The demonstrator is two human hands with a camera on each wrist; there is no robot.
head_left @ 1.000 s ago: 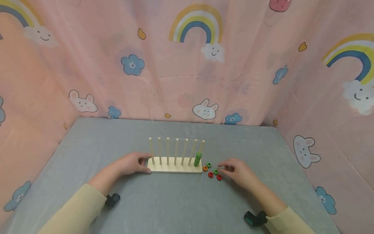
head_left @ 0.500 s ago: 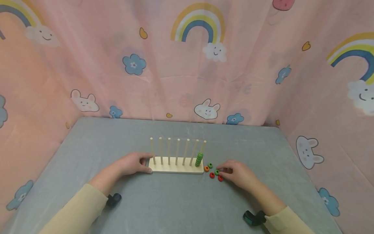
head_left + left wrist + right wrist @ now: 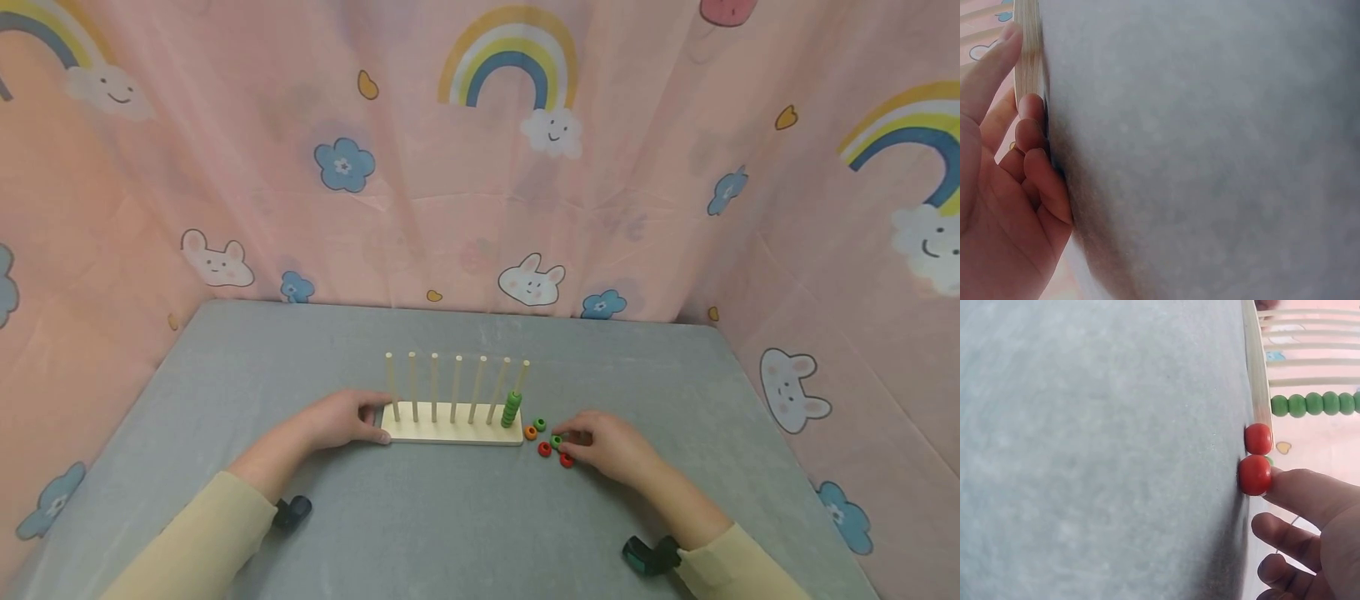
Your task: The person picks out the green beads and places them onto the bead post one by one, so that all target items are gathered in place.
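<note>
My left hand (image 3: 341, 419) grips the left end of a pale wooden peg stand (image 3: 450, 430), thumb at the front edge and fingers behind. In the left wrist view its fingers lie against the wooden base (image 3: 1029, 59). Upright pegs line the stand; the rightmost carries a stack of green beads (image 3: 512, 409). Right of the stand, my right hand (image 3: 611, 446) pinches a loose green bead (image 3: 556, 442) between thumb and forefinger, low at the table. In the right wrist view a red bead (image 3: 1255, 475) beside the thumb mostly hides that green bead.
Close around the right fingertips lie another green bead (image 3: 540, 424), an orange bead (image 3: 531, 433) and two red beads (image 3: 544, 449). The grey table (image 3: 420, 525) is backed by a pink patterned curtain (image 3: 420, 233) on three sides.
My right hand has moved slightly left, and its thumb and forefinger have come together on the green bead. The nearest red bead has shifted slightly toward me. The left hand keeps its grip.
</note>
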